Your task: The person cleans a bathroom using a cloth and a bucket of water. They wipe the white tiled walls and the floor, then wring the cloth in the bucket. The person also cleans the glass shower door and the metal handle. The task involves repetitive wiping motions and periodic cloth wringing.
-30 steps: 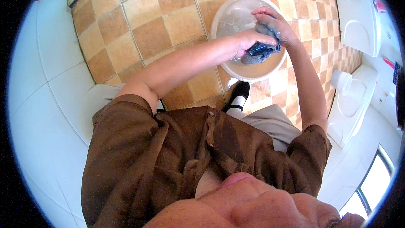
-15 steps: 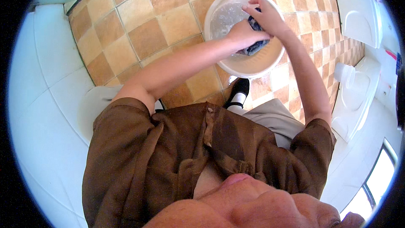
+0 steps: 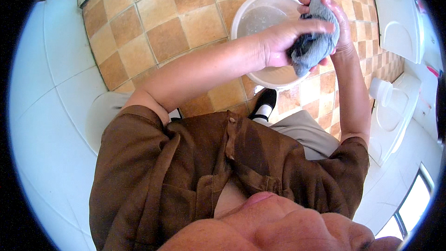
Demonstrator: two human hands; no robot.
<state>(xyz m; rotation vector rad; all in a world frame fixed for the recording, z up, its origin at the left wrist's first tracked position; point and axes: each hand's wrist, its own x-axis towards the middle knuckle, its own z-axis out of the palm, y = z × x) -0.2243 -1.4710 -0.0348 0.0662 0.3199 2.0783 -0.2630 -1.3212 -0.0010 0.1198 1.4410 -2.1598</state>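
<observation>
Over a round white basin [image 3: 238, 18] on the floor, both my hands grip a bunched grey and dark-blue cloth [image 3: 320, 37], fuzzy and seemingly wet. My left hand [image 3: 285, 39] comes from the left and wraps the near side of the bundle, with its thumb across the top. On the far right side my right hand [image 3: 341, 21] is closed around it, several fingertips showing past its upper end. Cloudy, bubbly water [image 3: 262, 16] lies in the basin. The cloth is raised above the basin's right side and hides part of the rim.
Brown and cream checked tiles [image 3: 162, 37] cover the floor. My black shoe [image 3: 265, 101] stands just in front of the basin. White fixtures [image 3: 395, 23] line the right side, a white tub-like container [image 3: 382, 92] beside them. A white wall [image 3: 65, 74] rises at left.
The cloth has come up out of the basin and toward the right, held in both hands. Earlier it was low inside the basin, mostly covered by my hands.
</observation>
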